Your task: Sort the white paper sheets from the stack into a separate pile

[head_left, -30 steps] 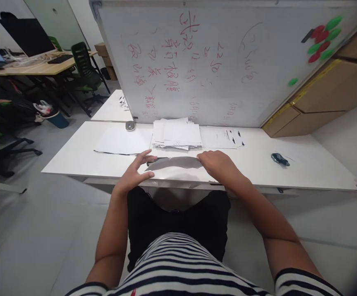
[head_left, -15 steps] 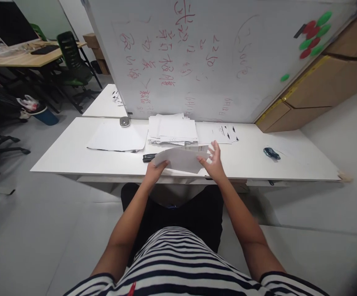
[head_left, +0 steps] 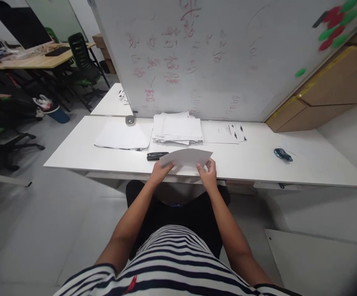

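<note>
Both my hands grip a white paper (head_left: 186, 157) that bows upward over the table's front edge. My left hand (head_left: 161, 171) pinches its left end, thumb on top. At the right end, my right hand (head_left: 208, 172) has its thumb on the paper and its fingers curled behind. Whether it is one sheet or several I cannot tell. A black stapler (head_left: 156, 156) lies just beyond my left hand, its right end covered by the paper. Behind the held paper sits a thick stack of papers (head_left: 178, 128).
On the white table (head_left: 246, 160) lie loose sheets (head_left: 124, 135) at the left, a computer mouse (head_left: 130, 120), printed sheets (head_left: 223, 132) and a dark blue object (head_left: 282, 154) at the right. A whiteboard (head_left: 209, 53) rises along the back, with cardboard boxes (head_left: 326, 90) beside it.
My right hand's fingers, spread before, have closed around the paper's right end. A piece with a printed patch behind the held paper no longer shows. The view has turned slightly left.
</note>
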{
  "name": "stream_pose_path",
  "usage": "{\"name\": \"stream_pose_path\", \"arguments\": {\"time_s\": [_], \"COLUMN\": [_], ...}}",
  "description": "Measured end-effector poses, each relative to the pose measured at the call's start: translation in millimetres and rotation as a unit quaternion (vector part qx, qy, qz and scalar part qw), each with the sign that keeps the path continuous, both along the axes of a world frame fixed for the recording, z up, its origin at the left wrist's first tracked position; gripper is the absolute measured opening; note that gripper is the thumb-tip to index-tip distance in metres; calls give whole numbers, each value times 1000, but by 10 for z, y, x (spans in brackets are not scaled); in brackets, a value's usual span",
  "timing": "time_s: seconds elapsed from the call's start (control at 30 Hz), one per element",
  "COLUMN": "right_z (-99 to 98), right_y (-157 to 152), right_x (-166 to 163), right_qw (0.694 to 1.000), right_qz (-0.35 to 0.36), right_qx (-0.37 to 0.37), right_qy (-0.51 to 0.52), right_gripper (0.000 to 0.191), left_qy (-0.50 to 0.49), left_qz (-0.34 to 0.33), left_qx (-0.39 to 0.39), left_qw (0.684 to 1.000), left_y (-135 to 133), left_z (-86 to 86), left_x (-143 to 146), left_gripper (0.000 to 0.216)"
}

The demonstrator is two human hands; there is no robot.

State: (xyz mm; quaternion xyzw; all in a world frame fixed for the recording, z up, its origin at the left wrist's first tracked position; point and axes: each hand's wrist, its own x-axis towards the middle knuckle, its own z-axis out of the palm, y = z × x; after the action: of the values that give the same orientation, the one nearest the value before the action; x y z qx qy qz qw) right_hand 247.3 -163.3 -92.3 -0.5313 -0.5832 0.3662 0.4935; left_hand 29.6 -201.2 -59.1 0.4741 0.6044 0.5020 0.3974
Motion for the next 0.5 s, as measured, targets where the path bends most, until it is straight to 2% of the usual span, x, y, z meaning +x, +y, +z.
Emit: {"name": "stream_pose_path", "arguments": {"time_s": [0.13, 0.2, 0.27, 0.37, 0.43, 0.5], "right_z": [-21, 29, 87, 154, 169, 148], "right_y": [-12, -21, -41, -103, -167, -241], "right_x": [80, 128, 183, 308, 422, 544], "right_qw": [985, 969, 962, 976, 991, 998], "right_qz": [-33, -38, -29, -15, -24, -44], "right_qx": [-6, 16, 20, -4, -20, -42], "right_qy": [-171, -244, -272, -216, -127, -24], "right_gripper": [32, 30, 29, 31, 32, 33], "left_qy": [-19, -28, -22, 19, 74, 171], "left_qz": [-10, 0, 7, -5, -18, -24], "left_qx": [-9, -22, -36, -24, 10, 53], "left_qw": [1000, 999, 999, 1000, 997, 983], "left_y": [-20, -25, -30, -50, -56, -23], "left_z": [-54, -90, -108, -55, 35, 132], "left_x": [16, 44, 73, 68, 0, -129], "left_gripper": [42, 42, 41, 41, 43, 44]}}
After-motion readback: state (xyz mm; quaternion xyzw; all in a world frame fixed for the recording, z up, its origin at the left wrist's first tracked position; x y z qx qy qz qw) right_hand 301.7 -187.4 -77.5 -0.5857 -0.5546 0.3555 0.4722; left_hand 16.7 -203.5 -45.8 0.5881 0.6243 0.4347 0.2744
